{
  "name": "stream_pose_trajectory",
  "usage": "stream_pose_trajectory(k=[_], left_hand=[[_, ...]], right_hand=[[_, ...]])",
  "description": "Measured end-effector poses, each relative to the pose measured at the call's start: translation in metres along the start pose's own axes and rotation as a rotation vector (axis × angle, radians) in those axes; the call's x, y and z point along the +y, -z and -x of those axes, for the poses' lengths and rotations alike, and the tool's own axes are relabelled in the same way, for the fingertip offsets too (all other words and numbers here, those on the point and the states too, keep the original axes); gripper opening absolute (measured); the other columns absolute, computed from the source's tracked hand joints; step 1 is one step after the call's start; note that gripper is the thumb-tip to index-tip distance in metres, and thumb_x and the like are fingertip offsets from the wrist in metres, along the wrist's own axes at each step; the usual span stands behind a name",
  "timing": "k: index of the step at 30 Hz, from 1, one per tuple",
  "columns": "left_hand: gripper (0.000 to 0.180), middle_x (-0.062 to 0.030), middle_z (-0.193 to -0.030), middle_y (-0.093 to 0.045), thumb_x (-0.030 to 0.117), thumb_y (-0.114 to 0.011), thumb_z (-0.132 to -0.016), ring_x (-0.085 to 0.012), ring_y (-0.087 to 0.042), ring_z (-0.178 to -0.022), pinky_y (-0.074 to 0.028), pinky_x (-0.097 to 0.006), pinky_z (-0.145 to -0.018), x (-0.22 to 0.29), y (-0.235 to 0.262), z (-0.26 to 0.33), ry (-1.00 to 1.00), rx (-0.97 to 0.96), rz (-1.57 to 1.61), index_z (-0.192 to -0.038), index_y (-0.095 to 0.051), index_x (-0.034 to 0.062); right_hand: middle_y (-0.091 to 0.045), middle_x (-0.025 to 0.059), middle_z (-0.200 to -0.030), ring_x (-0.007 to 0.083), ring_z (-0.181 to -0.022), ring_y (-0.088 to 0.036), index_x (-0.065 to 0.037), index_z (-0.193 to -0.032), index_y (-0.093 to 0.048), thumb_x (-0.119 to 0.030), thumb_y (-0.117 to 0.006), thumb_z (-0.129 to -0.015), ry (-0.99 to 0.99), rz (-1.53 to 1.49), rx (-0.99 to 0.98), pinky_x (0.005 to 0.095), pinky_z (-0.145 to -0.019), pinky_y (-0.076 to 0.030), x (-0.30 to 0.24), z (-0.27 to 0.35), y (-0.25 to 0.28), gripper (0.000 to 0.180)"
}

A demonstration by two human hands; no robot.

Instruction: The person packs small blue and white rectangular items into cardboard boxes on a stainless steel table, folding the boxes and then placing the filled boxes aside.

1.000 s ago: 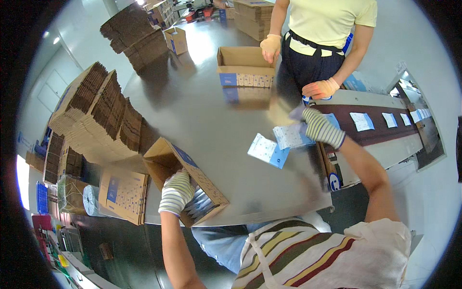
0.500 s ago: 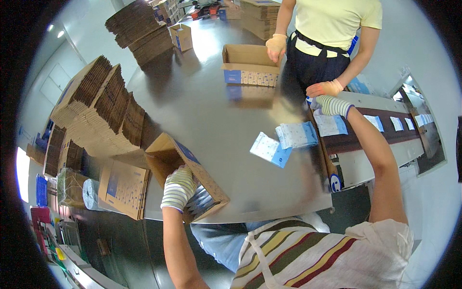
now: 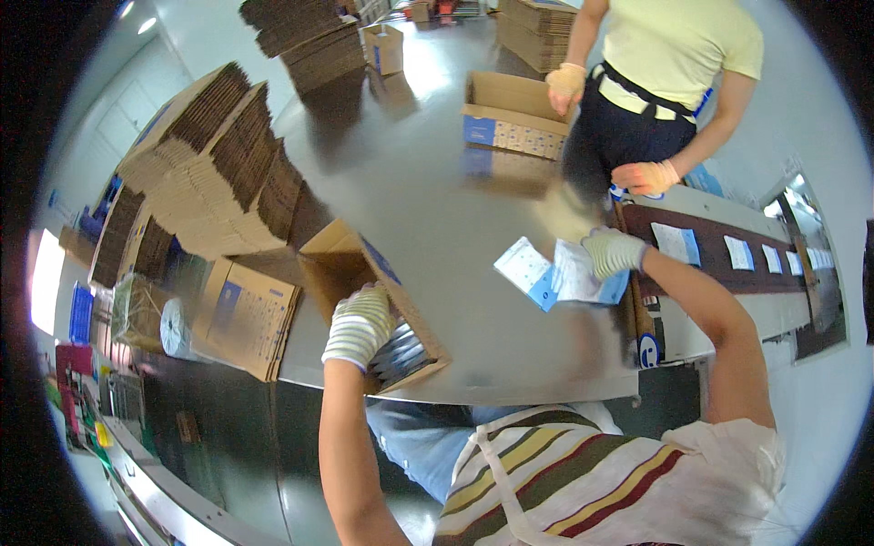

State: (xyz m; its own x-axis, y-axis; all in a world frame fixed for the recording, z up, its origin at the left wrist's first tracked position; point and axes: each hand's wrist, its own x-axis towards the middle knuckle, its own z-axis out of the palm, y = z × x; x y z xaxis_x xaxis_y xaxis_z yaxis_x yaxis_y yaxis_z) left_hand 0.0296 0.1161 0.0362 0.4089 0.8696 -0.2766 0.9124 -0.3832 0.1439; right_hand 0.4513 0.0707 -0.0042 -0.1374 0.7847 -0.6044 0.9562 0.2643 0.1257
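Note:
My left hand [image 3: 358, 326], in a striped knit glove, reaches into an open cardboard box [image 3: 411, 314] tilted at the table's near edge. Its fingers are mostly hidden by the box wall. Silvery-edged packets [image 3: 397, 353] stand in a row inside, beside that hand. To the right, my right hand [image 3: 614, 253], gloved likewise, is closed on a blue-and-white packet [image 3: 583, 278] at the table edge by the conveyor; its fingertips are partly hidden. Another blue-and-white packet [image 3: 528, 271] lies on the metal table just left of it.
A conveyor belt [image 3: 710, 282] on the right carries several spaced packets. Across the table a person in a yellow shirt [image 3: 678, 45] has one gloved hand on an open box [image 3: 514, 136] and the other near the belt. Folded cartons [image 3: 218, 168] are stacked at left, with flat cartons [image 3: 244, 314] nearer.
My right hand has come back from the belt onto the table edge, bringing a packet over the others there. My left hand stays in the box. The whole view has shifted slightly.

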Motion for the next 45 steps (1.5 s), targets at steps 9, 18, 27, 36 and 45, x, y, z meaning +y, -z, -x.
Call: stream_pose_trajectory(k=[9,18,27,36,45], left_hand=[[0.039,-0.016,-0.111,-0.061,0.034,-0.058,-0.082,-0.0322,-0.059,-0.103,-0.047,-0.04,-0.087,0.011,0.001,-0.006,0.001,0.007,-0.05,-0.11,-0.061,0.0069],[0.038,-0.0198,-0.121,-0.055,0.022,-0.048,-0.085,-0.0323,-0.052,-0.113,-0.038,-0.039,-0.098,0.005,-0.035,-0.024,-0.077,0.274,-0.13,-0.117,-0.057,0.0024],[0.034,-0.0175,-0.115,-0.06,0.022,-0.042,-0.089,-0.0318,-0.059,-0.104,-0.047,-0.041,-0.088,0.017,-0.034,-0.016,-0.07,0.1,0.048,-0.113,-0.06,0.0049],[0.033,-0.0184,-0.105,-0.064,0.02,-0.04,-0.089,-0.032,-0.062,-0.098,-0.049,-0.043,-0.082,0.035,-0.004,-0.003,-0.063,0.03,-0.024,-0.108,-0.063,0.0056],[0.025,-0.0216,-0.086,-0.065,0.02,-0.049,-0.083,-0.0365,-0.063,-0.083,-0.049,-0.044,-0.075,0.027,-0.006,-0.001,-0.33,-0.087,-0.01,-0.089,-0.065,0.0012]], right_hand=[[-0.055,0.0133,-0.122,0.0276,-0.105,-0.058,-0.003,-0.13,-0.042,-0.033,-0.047,-0.09,0.485,-1.901,0.345,0.0446,-0.088,-0.048,-0.089,0.033,0.07,0.051],[-0.062,0.0184,-0.106,0.0282,-0.101,-0.058,-0.001,-0.115,-0.054,-0.026,-0.079,-0.064,0.849,-0.896,0.846,0.0361,-0.09,-0.046,-0.249,-0.108,0.184,0.062],[-0.047,0.0257,-0.126,0.038,-0.119,-0.044,-0.003,-0.124,-0.044,-0.028,-0.083,-0.054,0.402,-0.42,0.709,0.04,-0.103,-0.034,-0.226,-0.079,0.183,0.084],[-0.061,0.015,-0.103,0.0321,-0.1,-0.056,-0.008,-0.103,-0.061,-0.027,-0.066,-0.077,0.648,-0.387,0.878,0.0395,-0.089,-0.044,-0.22,-0.038,0.184,0.033],[-0.055,0.012,-0.083,0.0239,-0.063,-0.058,-0.007,-0.113,-0.058,-0.033,-0.058,-0.08,0.924,0.069,1.076,0.0379,-0.059,-0.049,-0.273,0.06,0.068,0.042]])
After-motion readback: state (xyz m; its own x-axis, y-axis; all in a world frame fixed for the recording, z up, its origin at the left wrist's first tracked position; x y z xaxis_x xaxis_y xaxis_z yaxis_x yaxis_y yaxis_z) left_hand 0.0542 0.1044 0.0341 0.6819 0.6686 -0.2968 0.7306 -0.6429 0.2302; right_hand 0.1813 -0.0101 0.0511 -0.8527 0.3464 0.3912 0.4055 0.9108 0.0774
